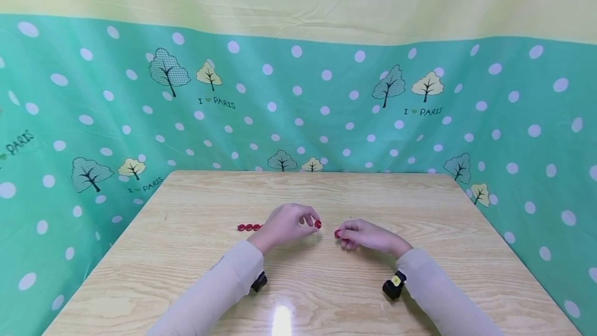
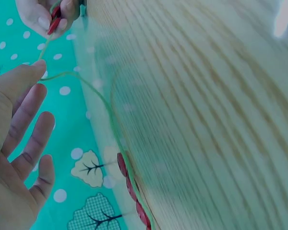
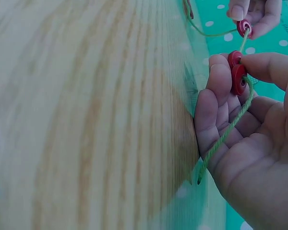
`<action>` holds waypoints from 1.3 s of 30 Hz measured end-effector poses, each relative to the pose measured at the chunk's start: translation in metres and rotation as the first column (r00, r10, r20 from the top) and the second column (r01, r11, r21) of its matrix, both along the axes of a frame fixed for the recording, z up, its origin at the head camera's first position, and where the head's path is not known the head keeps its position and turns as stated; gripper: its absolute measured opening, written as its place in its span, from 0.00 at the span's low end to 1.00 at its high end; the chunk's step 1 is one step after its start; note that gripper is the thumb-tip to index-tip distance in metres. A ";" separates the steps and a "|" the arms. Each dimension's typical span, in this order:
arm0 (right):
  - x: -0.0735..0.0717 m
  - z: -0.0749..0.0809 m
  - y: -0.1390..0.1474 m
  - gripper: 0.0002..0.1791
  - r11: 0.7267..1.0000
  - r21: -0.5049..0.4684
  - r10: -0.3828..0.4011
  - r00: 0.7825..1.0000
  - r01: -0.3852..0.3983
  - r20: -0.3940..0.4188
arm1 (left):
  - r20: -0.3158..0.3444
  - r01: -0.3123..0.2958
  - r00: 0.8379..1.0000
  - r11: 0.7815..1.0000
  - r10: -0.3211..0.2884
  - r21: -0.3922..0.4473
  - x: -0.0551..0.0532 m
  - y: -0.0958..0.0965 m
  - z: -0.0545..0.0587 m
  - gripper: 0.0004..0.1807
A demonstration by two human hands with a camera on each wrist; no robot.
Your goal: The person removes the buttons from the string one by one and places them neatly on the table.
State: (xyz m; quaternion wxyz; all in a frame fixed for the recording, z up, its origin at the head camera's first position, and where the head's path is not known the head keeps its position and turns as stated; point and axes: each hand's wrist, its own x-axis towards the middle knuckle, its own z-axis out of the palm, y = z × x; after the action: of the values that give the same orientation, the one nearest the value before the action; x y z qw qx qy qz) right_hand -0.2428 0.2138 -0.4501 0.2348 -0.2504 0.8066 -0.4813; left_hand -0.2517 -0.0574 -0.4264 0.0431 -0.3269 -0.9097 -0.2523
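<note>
My left hand (image 1: 289,223) pinches a red button (image 3: 244,28) between thumb and fingertips, a little above the table; a green cord (image 3: 245,43) passes through it. To its right, my right hand (image 1: 366,235) holds two more red buttons (image 3: 238,79) between thumb and fingers. From these, a short cord end hangs across the right palm in the right wrist view. The cord runs between both hands. Left of the left hand, a row of red buttons (image 1: 249,227) lies on the table; the forearm side of that hand covers part of it.
The wooden table (image 1: 373,196) reaches back to a green dotted curtain (image 1: 298,108). Black wrist cameras are strapped at both cuffs, the right one (image 1: 394,285) low over the tabletop. Loose cord (image 2: 103,103) trails from the left fingertips toward the row of buttons.
</note>
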 end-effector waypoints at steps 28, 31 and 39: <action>0.003 -0.001 -0.005 0.17 0.999 0.019 -0.028 1.000 0.028 -0.007 | -0.029 -0.031 0.999 0.999 0.031 -0.012 -0.002 -0.026 0.004 0.08; 0.004 0.001 -0.005 0.16 0.999 0.020 -0.034 0.999 0.034 -0.006 | -0.016 -0.036 0.999 0.999 0.036 -0.007 -0.002 -0.029 0.005 0.08; 0.005 0.001 -0.005 0.16 0.999 0.013 -0.030 1.000 0.030 -0.003 | -0.015 -0.064 0.998 0.998 0.064 0.003 -0.003 -0.038 0.005 0.07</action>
State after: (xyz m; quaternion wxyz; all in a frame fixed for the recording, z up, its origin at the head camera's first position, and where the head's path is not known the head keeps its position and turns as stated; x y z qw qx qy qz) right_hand -0.2377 0.2090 -0.4490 0.2281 -0.2373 0.8138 -0.4790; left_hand -0.2543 -0.0951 -0.4215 0.0583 -0.2995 -0.9190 -0.2497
